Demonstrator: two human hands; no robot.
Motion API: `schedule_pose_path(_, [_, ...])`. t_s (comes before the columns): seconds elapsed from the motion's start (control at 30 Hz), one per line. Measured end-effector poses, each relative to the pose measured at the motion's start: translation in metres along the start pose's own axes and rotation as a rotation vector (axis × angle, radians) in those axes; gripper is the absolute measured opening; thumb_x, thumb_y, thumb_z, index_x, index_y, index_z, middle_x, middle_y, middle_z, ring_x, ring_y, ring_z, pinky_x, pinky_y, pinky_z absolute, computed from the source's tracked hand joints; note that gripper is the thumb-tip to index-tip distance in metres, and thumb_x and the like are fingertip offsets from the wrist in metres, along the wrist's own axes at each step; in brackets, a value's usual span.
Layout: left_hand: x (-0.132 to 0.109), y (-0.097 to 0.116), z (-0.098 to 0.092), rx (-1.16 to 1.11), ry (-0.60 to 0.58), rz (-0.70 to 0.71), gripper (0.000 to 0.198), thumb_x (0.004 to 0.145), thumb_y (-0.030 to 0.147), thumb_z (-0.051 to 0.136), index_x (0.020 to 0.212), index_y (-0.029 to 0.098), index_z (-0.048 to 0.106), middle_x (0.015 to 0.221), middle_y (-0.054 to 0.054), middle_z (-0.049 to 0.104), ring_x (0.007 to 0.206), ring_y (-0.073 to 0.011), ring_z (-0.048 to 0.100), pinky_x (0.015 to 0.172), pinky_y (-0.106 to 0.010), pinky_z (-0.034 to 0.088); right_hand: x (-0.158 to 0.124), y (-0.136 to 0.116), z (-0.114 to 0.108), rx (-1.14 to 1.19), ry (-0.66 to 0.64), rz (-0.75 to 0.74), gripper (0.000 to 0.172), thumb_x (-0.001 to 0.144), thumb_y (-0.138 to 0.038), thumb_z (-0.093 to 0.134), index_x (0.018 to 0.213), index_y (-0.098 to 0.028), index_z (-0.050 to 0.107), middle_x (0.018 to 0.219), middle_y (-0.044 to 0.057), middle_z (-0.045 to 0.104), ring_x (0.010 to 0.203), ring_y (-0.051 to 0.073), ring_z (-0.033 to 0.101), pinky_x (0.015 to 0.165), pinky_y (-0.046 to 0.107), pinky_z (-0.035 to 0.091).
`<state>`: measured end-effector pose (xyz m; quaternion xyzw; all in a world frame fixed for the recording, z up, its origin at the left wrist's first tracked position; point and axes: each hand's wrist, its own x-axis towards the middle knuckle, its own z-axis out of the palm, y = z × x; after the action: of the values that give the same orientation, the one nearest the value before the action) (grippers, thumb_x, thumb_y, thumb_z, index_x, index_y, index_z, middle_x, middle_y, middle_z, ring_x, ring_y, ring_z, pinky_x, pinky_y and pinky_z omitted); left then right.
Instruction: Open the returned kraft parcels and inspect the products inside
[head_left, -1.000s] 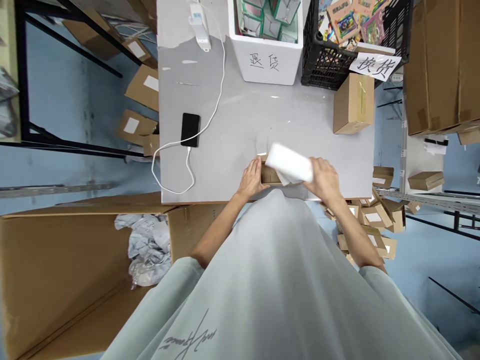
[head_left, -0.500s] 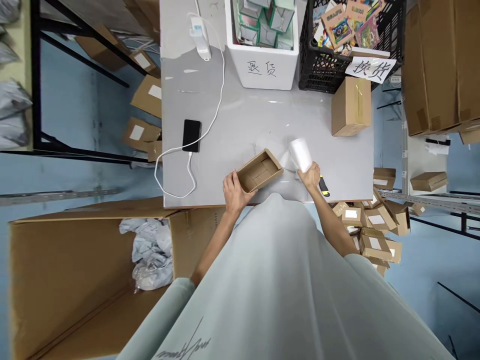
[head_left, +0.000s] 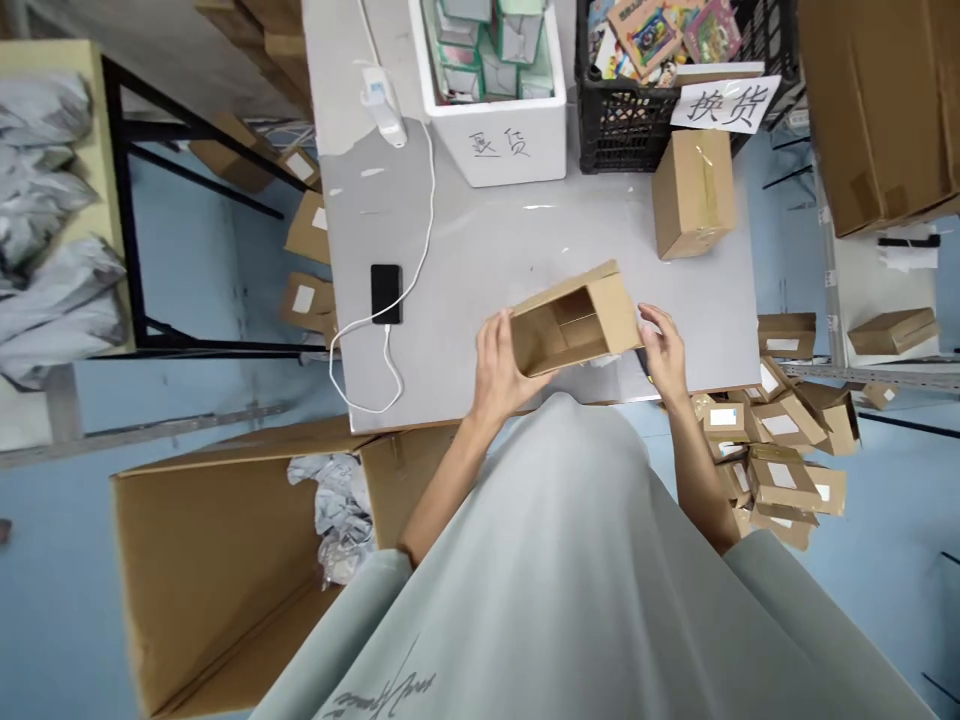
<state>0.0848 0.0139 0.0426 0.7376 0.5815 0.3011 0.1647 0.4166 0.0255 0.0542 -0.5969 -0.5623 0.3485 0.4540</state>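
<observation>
A small open cardboard box [head_left: 613, 312] is tilted up over the near edge of the table, its hollow inside facing me. My left hand [head_left: 498, 372] grips its left end, thumb along the lower side and fingers at the upper one. By the box's right end is my right hand [head_left: 666, 352], fingers apart and nothing visible in them; whether a fingertip touches the cardboard I cannot tell. A dark-handled tool [head_left: 643, 363] lies partly hidden between that hand and the box. Some whitish material shows under the box's lower edge.
On the grey table [head_left: 480, 245] lie a black phone-like device [head_left: 386, 293] with a white cable and a power strip [head_left: 384, 108]. At the back stand a white bin [head_left: 517, 150], a black crate [head_left: 619, 130] and a closed carton [head_left: 694, 195]. A large open carton [head_left: 217, 570] stands lower left.
The white roll-like item that was in my right hand is no longer visible, and that hand has opened. My left hand has raised and tilted the box, moving it right. The view has shifted.
</observation>
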Motion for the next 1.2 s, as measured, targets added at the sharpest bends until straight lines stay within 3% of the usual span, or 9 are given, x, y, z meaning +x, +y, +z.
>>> schedule_pose_path(0.13, [0.06, 0.056, 0.048, 0.008, -0.196, 0.264, 0.131, 0.094, 0.068, 0.091, 0.19, 0.019, 0.019, 0.184, -0.029, 0.043, 0.175, -0.0503, 0.039, 0.144, -0.068, 0.034, -0.016, 0.007, -0.057, -0.145, 0.16, 0.14, 0.085, 0.094, -0.073, 0.086, 0.161, -0.026, 0.066, 0.161, 0.018, 0.069, 0.15, 0.038, 0.067, 0.127, 0.06, 0.058])
schedule_pose_path(0.37, [0.14, 0.163, 0.173, 0.034, -0.526, 0.597, 0.135, 0.092, 0.044, 0.096, 0.192, 0.014, 0.011, 0.193, -0.029, 0.029, 0.184, -0.0486, 0.018, 0.147, -0.063, 0.031, -0.036, 0.088, -0.126, -0.276, 0.566, 0.52, 0.083, 0.083, -0.054, 0.085, 0.154, -0.017, 0.063, 0.149, 0.024, 0.077, 0.141, 0.043, 0.073, 0.126, 0.065, 0.055])
schedule_pose_path(0.53, [0.167, 0.191, 0.258, 0.085, -0.764, 0.615, 0.145, 0.081, 0.04, 0.101, 0.19, 0.004, 0.013, 0.193, -0.034, 0.024, 0.185, -0.051, 0.012, 0.149, -0.065, 0.025, -0.043, 0.138, -0.141, -0.112, 0.653, 0.598, 0.07, 0.081, -0.056, 0.081, 0.138, -0.017, 0.069, 0.142, 0.023, 0.081, 0.132, 0.038, 0.077, 0.122, 0.058, 0.058])
schedule_pose_path(0.63, [0.168, 0.189, 0.281, 0.128, -0.851, 0.534, 0.137, 0.083, 0.034, 0.097, 0.189, 0.002, 0.017, 0.193, -0.036, 0.022, 0.185, -0.0503, 0.016, 0.148, -0.066, 0.028, -0.045, 0.156, -0.137, 0.012, 0.623, 0.608, 0.065, 0.085, -0.065, 0.076, 0.13, -0.018, 0.069, 0.136, 0.021, 0.083, 0.125, 0.035, 0.079, 0.119, 0.054, 0.06])
schedule_pose_path(0.8, [0.15, 0.146, 0.257, 0.073, -0.692, 0.399, 0.107, 0.098, 0.03, 0.085, 0.187, 0.006, 0.029, 0.194, -0.031, 0.025, 0.185, -0.0435, 0.021, 0.148, -0.06, 0.029, -0.058, 0.151, -0.133, -0.166, 0.664, 0.579, 0.074, 0.096, -0.076, 0.069, 0.139, -0.016, 0.068, 0.15, 0.026, 0.074, 0.146, 0.039, 0.068, 0.13, 0.059, 0.052])
schedule_pose_path(0.9, [0.127, 0.094, 0.221, -0.022, -0.468, 0.18, 0.089, 0.107, 0.041, 0.074, 0.181, 0.008, 0.039, 0.191, -0.031, 0.033, 0.183, -0.0414, 0.028, 0.148, -0.061, 0.028, -0.061, 0.126, -0.117, -0.352, 0.683, 0.33, 0.077, 0.105, -0.073, 0.065, 0.157, -0.017, 0.062, 0.171, 0.028, 0.055, 0.166, 0.041, 0.051, 0.138, 0.065, 0.043])
schedule_pose_path(1.03, [0.084, 0.025, 0.175, -0.131, -0.247, -0.252, 0.08, 0.108, 0.046, 0.071, 0.173, 0.006, 0.048, 0.178, -0.035, 0.049, 0.174, -0.0422, 0.044, 0.146, -0.063, 0.031, -0.035, 0.095, -0.053, -0.245, 0.164, 0.141, 0.063, 0.11, -0.064, 0.061, 0.156, -0.021, 0.065, 0.16, 0.024, 0.065, 0.158, 0.039, 0.06, 0.136, 0.063, 0.048])
schedule_pose_path(1.1, [0.063, 0.004, 0.16, -0.155, -0.272, -0.397, 0.077, 0.106, 0.043, 0.069, 0.17, 0.004, 0.05, 0.172, -0.035, 0.055, 0.169, -0.0433, 0.051, 0.144, -0.064, 0.035, -0.012, 0.088, -0.007, -0.274, -0.104, 0.177, 0.07, 0.106, -0.064, 0.07, 0.159, -0.019, 0.064, 0.163, 0.026, 0.063, 0.16, 0.041, 0.058, 0.138, 0.062, 0.045])
schedule_pose_path(1.2, [0.037, -0.012, 0.142, -0.204, -0.369, -0.463, 0.077, 0.103, 0.038, 0.069, 0.171, 0.007, 0.05, 0.172, -0.033, 0.057, 0.163, -0.0436, 0.059, 0.139, -0.063, 0.043, 0.02, 0.087, 0.059, -0.422, -0.347, 0.273, 0.094, 0.099, -0.064, 0.08, 0.173, -0.013, 0.051, 0.174, 0.03, 0.053, 0.163, 0.048, 0.053, 0.139, 0.065, 0.043])
